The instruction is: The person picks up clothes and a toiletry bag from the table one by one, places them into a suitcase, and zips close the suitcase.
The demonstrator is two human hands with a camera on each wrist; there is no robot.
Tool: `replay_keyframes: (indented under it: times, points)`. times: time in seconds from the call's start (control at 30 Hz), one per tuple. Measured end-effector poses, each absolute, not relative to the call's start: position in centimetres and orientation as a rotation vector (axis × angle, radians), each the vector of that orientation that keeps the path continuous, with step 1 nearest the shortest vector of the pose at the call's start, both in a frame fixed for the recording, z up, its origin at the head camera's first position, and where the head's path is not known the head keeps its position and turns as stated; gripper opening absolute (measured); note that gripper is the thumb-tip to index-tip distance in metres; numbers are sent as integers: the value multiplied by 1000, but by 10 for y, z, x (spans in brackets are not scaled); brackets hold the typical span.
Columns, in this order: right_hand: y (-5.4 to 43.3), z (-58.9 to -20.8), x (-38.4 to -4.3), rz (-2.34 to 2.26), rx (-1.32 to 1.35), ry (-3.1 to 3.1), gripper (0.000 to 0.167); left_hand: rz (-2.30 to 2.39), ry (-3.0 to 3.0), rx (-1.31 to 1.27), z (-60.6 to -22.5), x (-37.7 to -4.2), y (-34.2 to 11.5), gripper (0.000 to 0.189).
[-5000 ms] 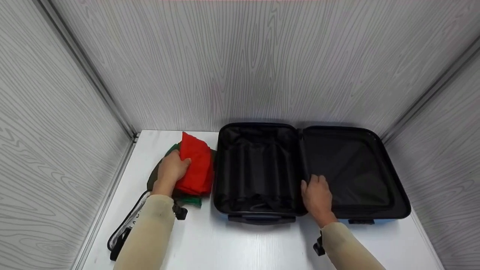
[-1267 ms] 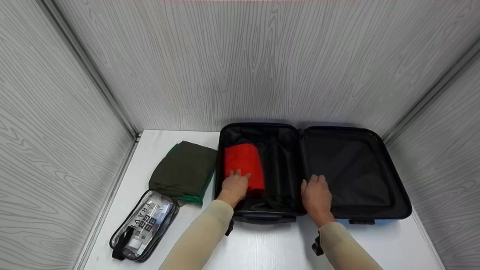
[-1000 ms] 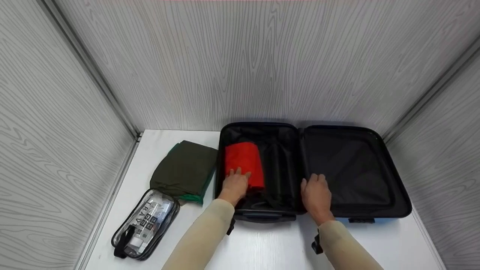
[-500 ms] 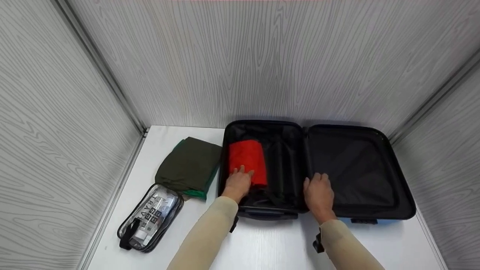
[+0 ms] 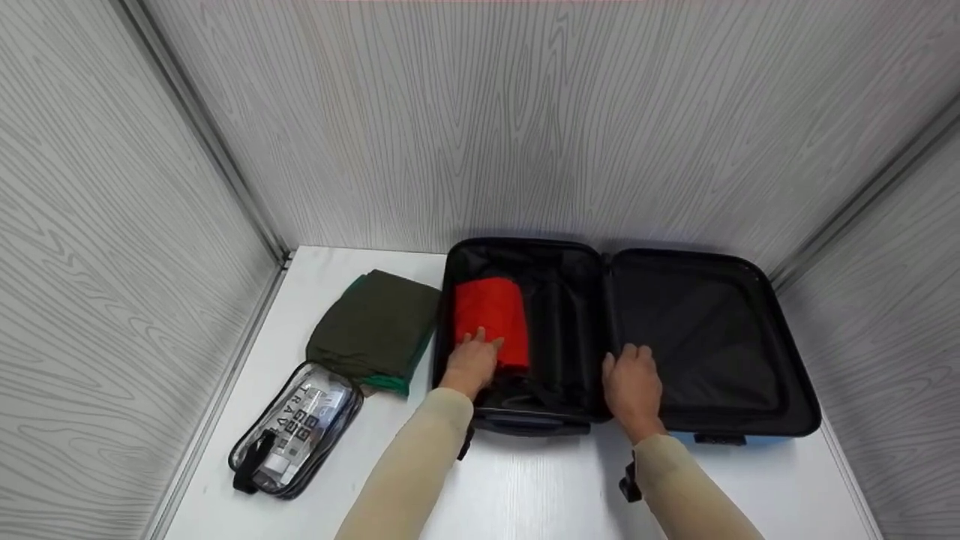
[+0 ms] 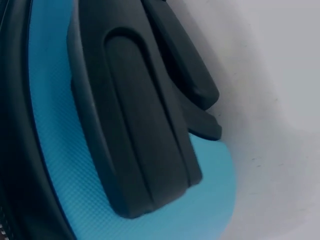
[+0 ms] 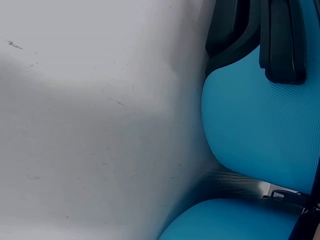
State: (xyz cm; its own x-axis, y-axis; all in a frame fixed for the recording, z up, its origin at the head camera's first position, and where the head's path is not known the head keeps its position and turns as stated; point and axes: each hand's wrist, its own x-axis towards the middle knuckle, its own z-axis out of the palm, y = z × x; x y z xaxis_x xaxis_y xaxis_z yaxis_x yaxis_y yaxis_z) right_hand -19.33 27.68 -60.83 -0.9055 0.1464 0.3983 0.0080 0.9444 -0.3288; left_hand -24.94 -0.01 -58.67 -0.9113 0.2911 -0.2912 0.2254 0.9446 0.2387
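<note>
Red folded cloth (image 5: 495,306), lying in the open suitcase's (image 5: 566,322) left half, could rumple if the left hand's (image 5: 472,364) outstretched grip, resting on it without clasping, drags; the suitcase could shift if the right hand's (image 5: 634,382) grip, whether closed I cannot tell, pushes at its middle.

Head view from above near side, facing far and down over whole suitcase (image 5: 697,337), both wrist views close, angled down at its near side, sharing blue shell (image 6: 72,150)
</note>
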Motion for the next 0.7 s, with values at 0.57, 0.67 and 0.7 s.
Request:
replay_keyframes:
  times: [0.57,0.67,0.7]
  points:
    - [276,-608,-191,481,-128,-2688,34,344,2748,386,-584,-246,-5,64]
    - [277,-608,-191,476,-139,-2706,35,359,2714,399,-580,-245,-7,68]
    - [276,-607,-191,474,-139,-2712,35,365,2705,409,-578,-244,-8,69]
